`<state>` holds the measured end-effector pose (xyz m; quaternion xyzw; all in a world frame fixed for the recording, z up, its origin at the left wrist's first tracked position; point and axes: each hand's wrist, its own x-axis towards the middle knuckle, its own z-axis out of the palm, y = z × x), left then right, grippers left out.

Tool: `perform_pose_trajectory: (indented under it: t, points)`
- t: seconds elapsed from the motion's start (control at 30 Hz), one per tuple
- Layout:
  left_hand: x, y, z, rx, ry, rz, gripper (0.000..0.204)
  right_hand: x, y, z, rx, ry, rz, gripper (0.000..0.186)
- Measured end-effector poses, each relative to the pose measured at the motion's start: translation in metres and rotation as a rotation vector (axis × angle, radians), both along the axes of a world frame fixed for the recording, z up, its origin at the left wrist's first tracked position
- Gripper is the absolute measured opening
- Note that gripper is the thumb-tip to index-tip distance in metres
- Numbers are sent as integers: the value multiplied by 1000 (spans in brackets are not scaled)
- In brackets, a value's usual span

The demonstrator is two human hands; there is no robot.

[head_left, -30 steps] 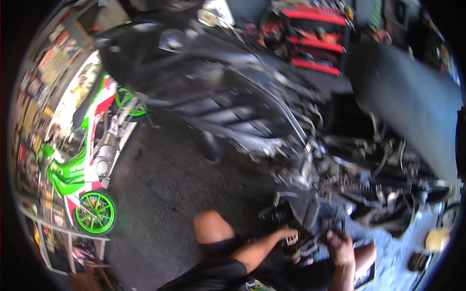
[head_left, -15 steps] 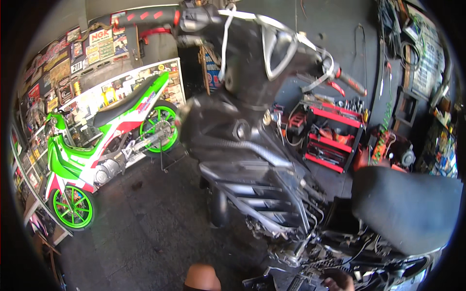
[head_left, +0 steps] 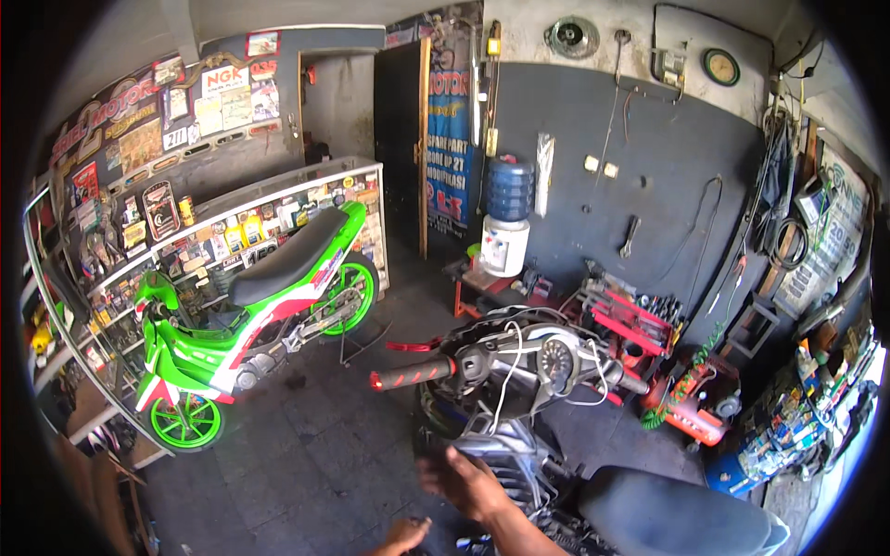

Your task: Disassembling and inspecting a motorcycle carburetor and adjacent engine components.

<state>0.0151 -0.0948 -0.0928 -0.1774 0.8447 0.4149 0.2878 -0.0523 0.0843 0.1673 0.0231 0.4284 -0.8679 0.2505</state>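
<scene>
My right hand [head_left: 466,484] is raised beside the front panels of a dark scooter-type motorcycle [head_left: 508,452]. Its fingers are smeared by motion. A dark patch shows at the fingertips, and I cannot tell whether it is a held thing or part of the bike. Lower and to the left, my left hand [head_left: 406,535] is over the floor at the bottom edge, fingers curled in with the thumb against them; what they hold, if anything, is hidden. The handlebar, with a dark left grip [head_left: 415,373], has white cables looping round the gauge [head_left: 556,363]. The black seat [head_left: 672,510] is at lower right.
A green, white and red motorbike [head_left: 250,324] stands on the left before a glass display case [head_left: 382,218]. Behind are a water dispenser [head_left: 505,246] and a red tool cart [head_left: 629,324]. A red air compressor [head_left: 691,417] and a blue drum [head_left: 732,473] are at right.
My view has lifted, so the handlebar and seat sit lower in the picture. My right hand has come up from the bike's exposed mechanical parts to its front panels. My left hand has come into view.
</scene>
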Motion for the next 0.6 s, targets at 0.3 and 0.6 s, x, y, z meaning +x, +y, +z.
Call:
perform_pose_trajectory:
  t: [0.3,0.6]
  points:
    - [-62,-252,-63,71,26,313,18,-122,-114,48,-568,-81,-596,21]
    - [-260,-337,64,177,62,194,27,60,-23,31,56,-435,-438,20]
